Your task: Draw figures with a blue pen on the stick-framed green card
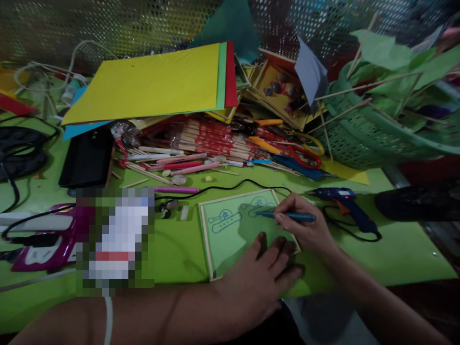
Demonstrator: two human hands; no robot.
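One framed green card [237, 230] lies flat on the green table [395, 258], bearing two blue line drawings. One blue pen [291, 216], one blue glue gun [341, 199]. Right hand [305, 225] is closed around the pen, tip on the card's upper right. Left hand [262, 278] rests flat, fingers spread, on the card's lower right corner.

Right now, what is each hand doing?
Left hand: open, flat on the green card.
Right hand: closed on a blue pen.

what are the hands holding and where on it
The right hand grips a slim blue pen near its tip end. The left hand holds nothing, resting flat on the wood-framed green card.
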